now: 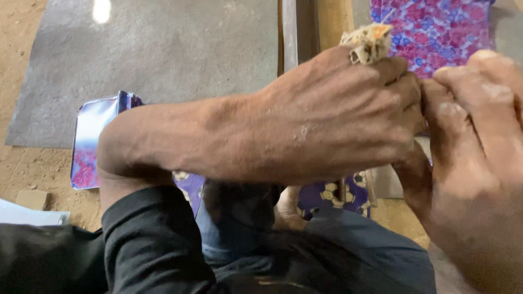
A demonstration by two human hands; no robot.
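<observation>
Head view: left hand (348, 117) is clenched around a frayed straw-coloured wad (368, 42) that pokes up above its knuckles. Right hand (479, 163) presses against it, fingers (463, 103) curled; what they grip is hidden. Beyond lie a grey sheet (163, 49) on the dirt floor (27, 163), patterned tin sheets (90, 139), and floral cloth (436, 30).
</observation>
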